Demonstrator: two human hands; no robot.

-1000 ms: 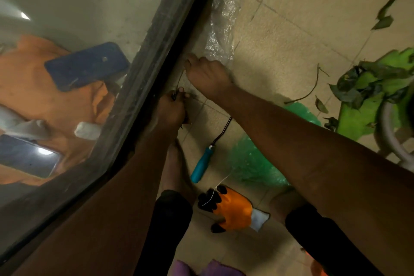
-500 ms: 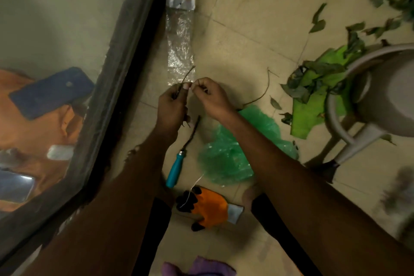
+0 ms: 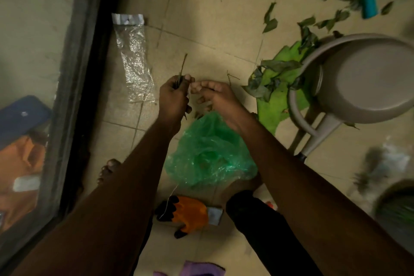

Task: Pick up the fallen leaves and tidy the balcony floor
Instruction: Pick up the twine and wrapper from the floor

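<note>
Nearest me, at the bottom edge, lies a scrap of purple cloth (image 3: 201,270). Just beyond it an orange work glove with black fingertips (image 3: 187,214) lies flat on the beige tiled balcony floor (image 3: 212,36), with a pale thread trailing from it. My black trouser leg (image 3: 257,219) is beside the glove. Past that, a crumpled translucent green plastic bag (image 3: 208,157) sits between my two forearms.

Over the bag's far edge my hands come together. My left hand (image 3: 173,96) is clenched round a small bunch of thin brown twigs (image 3: 183,65) — one stem sticks up out of the fist and others hang below it. My right hand (image 3: 216,95) is just beside it, fingers loosely bent, the tips close to my left thumb. I cannot tell whether they pinch anything.

Left of my hands a long clear crinkled plastic wrapper (image 3: 134,67) lies beside the dark door frame (image 3: 89,74). The print on its white header strip is too blurred to read. On the right a single bare twig (image 3: 230,79) lies on the tiles close to my right hand. Beyond it dark green fallen leaves (image 3: 280,65) are heaped on a bright green sheet (image 3: 268,107), which lies partly under a grey plastic stool (image 3: 367,78). Farther off — well apart from both hands — scattered leaves (image 3: 270,20) lie across the tiles, some of them near a teal plastic object (image 3: 369,0).
</note>
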